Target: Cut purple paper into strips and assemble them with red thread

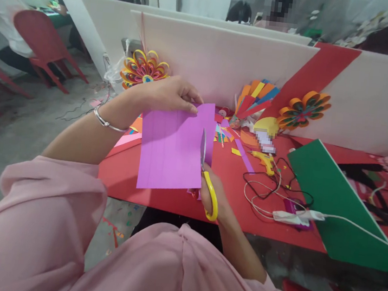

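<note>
A purple sheet of paper (171,147) with faint ruled lines is held up over the red table (229,201). My left hand (170,93) pinches its top edge, fingers closed on the paper. My right hand (215,192) grips yellow-handled scissors (207,179), whose blades point up along the sheet's right edge. A silver bangle (107,122) circles my left wrist.
Paper flowers (145,69) (303,109) and coloured strips (255,99) lie at the back by white boards (225,58). A yellow glue gun (265,160), cables and a white adapter (291,216) lie right, beside a green sheet (331,198). Red chairs (41,41) and seated people are left.
</note>
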`<state>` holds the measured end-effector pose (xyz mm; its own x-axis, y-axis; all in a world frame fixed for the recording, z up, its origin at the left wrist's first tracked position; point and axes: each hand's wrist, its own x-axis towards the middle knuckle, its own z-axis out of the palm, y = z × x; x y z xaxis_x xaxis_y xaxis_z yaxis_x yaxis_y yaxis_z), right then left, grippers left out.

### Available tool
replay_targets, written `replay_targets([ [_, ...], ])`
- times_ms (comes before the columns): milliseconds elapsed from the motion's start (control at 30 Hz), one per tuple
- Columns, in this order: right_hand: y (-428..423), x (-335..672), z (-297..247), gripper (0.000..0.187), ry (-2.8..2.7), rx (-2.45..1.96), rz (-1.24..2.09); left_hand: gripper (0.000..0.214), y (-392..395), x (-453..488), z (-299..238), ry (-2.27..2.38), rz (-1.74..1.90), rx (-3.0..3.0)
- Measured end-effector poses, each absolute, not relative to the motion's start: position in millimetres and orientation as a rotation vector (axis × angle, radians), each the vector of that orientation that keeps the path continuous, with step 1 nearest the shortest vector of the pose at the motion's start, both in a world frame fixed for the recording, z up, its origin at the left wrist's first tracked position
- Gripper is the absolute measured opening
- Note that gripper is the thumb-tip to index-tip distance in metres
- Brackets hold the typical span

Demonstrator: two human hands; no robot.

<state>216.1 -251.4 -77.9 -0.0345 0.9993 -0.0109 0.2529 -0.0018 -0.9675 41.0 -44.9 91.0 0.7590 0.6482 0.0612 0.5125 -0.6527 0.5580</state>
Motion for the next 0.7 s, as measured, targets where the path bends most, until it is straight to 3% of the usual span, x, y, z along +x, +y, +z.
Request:
replay_targets([
  [700, -274, 212, -77, 0.022, -1.527, -1.402, 1.017, 0.032, -67, 38, 101, 0.91, 0.321, 2.421],
])
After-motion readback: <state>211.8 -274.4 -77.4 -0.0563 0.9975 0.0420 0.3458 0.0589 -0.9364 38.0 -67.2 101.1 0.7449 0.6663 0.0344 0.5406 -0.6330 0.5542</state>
